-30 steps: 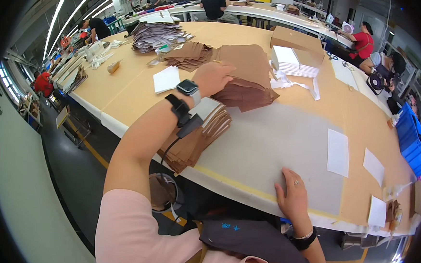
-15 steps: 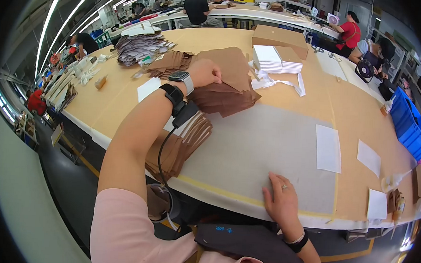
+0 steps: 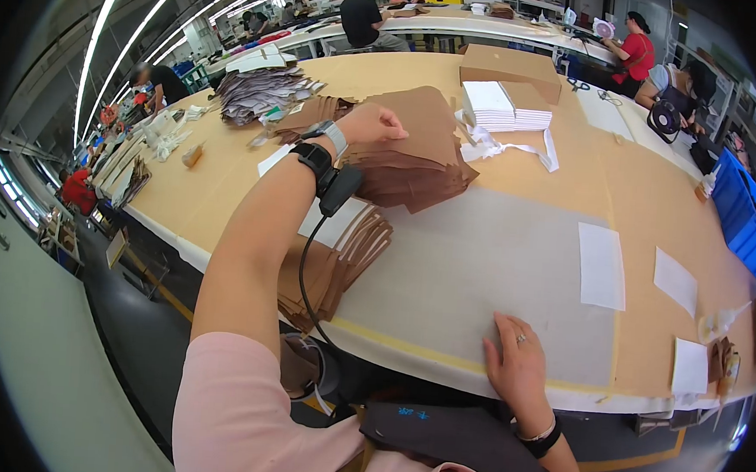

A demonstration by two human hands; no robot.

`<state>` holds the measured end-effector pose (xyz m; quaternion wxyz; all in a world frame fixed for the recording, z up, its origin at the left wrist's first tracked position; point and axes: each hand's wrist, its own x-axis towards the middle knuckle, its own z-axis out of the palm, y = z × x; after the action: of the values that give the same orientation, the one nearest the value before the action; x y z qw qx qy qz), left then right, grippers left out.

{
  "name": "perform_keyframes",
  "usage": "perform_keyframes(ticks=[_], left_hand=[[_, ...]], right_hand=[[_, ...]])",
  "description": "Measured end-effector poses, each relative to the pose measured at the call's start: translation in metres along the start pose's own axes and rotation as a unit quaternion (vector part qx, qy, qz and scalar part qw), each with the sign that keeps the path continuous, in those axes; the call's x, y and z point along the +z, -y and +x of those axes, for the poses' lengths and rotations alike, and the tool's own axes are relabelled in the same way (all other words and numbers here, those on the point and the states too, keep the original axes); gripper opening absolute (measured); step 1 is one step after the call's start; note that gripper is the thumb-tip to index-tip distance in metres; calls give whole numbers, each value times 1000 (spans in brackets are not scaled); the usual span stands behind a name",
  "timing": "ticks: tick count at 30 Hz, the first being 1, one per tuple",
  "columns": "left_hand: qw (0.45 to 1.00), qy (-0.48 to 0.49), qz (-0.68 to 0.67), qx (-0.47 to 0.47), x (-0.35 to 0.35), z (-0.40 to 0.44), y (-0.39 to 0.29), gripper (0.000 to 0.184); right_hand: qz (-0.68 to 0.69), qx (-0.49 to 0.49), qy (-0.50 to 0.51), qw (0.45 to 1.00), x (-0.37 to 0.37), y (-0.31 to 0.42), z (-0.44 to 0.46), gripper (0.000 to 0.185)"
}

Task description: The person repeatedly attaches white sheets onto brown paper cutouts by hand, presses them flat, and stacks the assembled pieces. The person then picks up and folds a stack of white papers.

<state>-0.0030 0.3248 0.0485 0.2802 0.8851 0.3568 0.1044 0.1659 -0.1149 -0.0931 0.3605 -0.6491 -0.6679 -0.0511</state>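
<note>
The left hand [image 3: 378, 125], fingers curled, is over the left side of the brown sheet stack [image 3: 412, 173]; whether it grips one cannot be told. The stack, lengthwise away, lies well beyond the right hand [image 3: 518, 357], open on the tabletop [image 3: 572, 179].

Sheet pile [image 3: 431, 144] behind the mat [image 3: 480, 264] on the worktable [image 3: 208, 191]
A nearer stack [image 3: 345, 273] lies at the mat's left; a bundle [image 3: 507, 111] sits right of the pile, just before a box [image 3: 508, 68].
</note>
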Motion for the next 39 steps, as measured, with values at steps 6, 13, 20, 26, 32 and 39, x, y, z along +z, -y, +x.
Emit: perform_keyframes(ticks=[6,13,20,26,32,39], left_hand=[[944,-37,273,181,2,-22,-2,32],[953,-54,226,195,1,-20,2,24],[931,-248,215,161,24,-36,-37,20],[896,-183,227,335,100,-91,-117,6],[869,-14,190,457,195,-172,-137,9],[960,115,-59,248,223,-160,-143,22]], right_hand=[[-14,-5,7,1000,0,0,1,40],[-18,-2,3,1000,1,0,1,38],[-21,10,-9,1000,-1,-2,-1,35],[1,11,-66,998,-18,-5,6,51],[-69,20,-80,994,-30,-13,0,52],[-13,-12,7,1000,-22,-31,-23,27]])
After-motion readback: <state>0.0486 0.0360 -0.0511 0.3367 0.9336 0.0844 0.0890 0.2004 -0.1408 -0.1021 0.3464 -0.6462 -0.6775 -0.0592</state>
